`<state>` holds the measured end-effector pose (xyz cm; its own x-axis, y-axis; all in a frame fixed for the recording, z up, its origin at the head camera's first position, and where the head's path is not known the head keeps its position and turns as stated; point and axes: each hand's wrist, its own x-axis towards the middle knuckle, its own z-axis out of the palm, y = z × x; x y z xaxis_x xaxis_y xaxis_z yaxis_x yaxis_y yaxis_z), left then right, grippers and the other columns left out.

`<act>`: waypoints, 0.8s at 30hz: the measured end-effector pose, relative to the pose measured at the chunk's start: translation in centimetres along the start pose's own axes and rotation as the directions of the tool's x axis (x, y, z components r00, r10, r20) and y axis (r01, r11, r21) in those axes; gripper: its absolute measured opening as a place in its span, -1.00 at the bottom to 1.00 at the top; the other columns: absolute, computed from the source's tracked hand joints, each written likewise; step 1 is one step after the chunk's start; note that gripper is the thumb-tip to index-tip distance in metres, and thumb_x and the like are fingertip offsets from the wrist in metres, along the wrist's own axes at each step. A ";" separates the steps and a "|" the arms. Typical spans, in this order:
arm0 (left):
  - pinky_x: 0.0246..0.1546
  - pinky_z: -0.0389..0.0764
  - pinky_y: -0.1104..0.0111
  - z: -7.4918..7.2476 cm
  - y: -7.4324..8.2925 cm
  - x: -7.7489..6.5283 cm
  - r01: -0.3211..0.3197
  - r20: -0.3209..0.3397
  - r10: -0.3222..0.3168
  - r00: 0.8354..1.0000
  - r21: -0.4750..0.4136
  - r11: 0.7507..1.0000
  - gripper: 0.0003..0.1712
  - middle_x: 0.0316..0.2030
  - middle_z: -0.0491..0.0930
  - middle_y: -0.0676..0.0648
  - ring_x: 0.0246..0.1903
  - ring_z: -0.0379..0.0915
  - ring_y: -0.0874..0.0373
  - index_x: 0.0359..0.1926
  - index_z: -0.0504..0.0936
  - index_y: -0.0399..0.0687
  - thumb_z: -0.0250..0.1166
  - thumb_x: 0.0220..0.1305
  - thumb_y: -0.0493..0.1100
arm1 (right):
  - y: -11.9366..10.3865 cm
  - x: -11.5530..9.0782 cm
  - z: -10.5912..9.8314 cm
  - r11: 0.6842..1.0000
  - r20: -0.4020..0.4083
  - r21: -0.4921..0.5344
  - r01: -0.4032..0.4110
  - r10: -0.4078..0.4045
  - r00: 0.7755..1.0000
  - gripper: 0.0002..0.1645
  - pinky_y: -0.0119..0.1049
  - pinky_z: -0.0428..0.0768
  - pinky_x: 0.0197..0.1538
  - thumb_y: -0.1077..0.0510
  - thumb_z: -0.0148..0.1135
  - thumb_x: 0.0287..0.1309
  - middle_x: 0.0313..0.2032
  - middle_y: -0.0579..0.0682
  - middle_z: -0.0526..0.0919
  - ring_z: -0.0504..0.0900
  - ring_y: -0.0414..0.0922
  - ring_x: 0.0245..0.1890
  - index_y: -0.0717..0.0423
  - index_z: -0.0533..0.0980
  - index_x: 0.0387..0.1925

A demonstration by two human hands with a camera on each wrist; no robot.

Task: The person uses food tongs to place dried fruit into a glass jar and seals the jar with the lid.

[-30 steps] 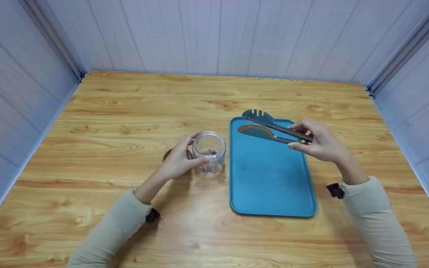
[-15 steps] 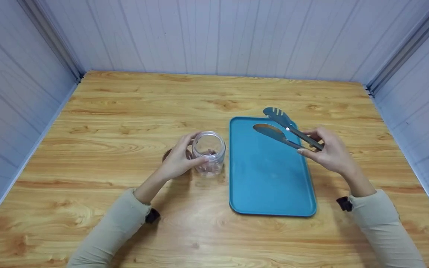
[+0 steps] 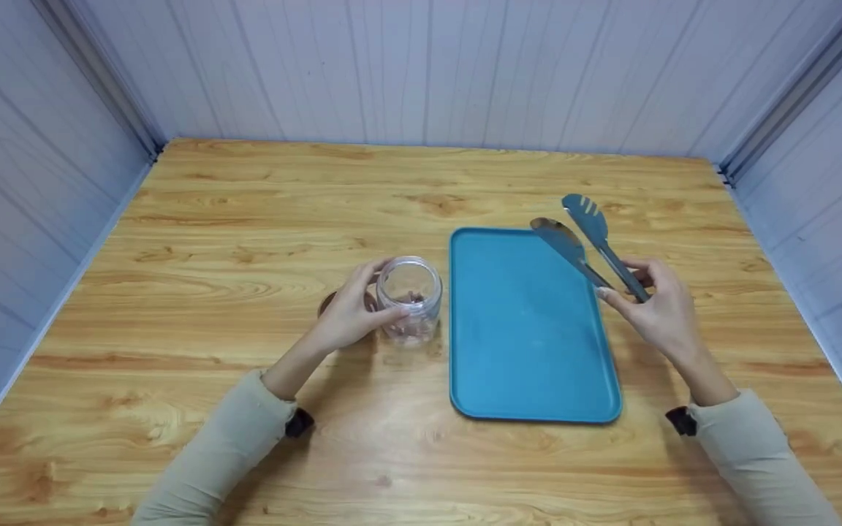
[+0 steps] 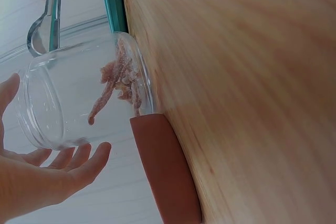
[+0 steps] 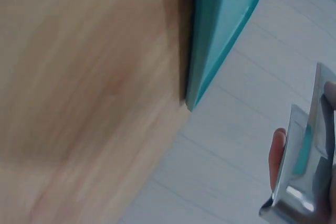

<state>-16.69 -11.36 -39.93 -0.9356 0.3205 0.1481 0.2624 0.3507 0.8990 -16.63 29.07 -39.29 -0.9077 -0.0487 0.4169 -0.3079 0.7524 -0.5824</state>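
Note:
My left hand (image 3: 351, 314) holds a clear jar (image 3: 421, 329) near its neck, thumb on one side and fingers on the other. The jar stands upright and uncovered on the table. In the left wrist view, reddish-brown, twisted dried strips (image 4: 113, 80) lie at its bottom; their exact kind is unclear. A round brown lid (image 4: 165, 169) lies beside the jar, partly hidden by my left hand in the head view. Between thumb and fingers, my right hand (image 3: 662, 314) grips metal tongs (image 3: 620, 268). Their ends are spread, one slotted, with nothing between them, above the tray's far right corner.
A blue rectangular tray (image 3: 531, 329) lies just right of the jar, its surface bare. The wood-grain table (image 3: 245, 197) is bounded by pale panel walls (image 3: 421, 73) at the back and sides.
My right hand has moved right and towards me with the tongs, whose ends have swung from over the tray to its far right corner and spread wider. The left hand and jar stay put.

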 end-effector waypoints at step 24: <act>-0.21 0.41 0.15 -0.1 0.2 -0.1 0.001 0.009 -0.001 1.000 0.016 1.000 -0.17 0.05 0.23 -0.25 -0.11 0.27 -0.07 0.24 0.17 -0.19 0.37 -0.04 -0.14 | 3.6 -2.4 -2.4 0.925 0.007 -0.045 -0.378 0.379 0.925 -0.17 -0.19 0.25 -0.27 -0.20 0.24 -0.08 -0.20 0.21 0.44 0.37 0.03 -0.21 0.30 0.30 0.08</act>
<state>-16.55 -11.43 -39.69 -0.9338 0.3280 0.1431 0.2649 0.3649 0.8926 -14.88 33.49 -40.71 -0.9585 0.2357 0.1604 0.0716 0.7435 -0.6649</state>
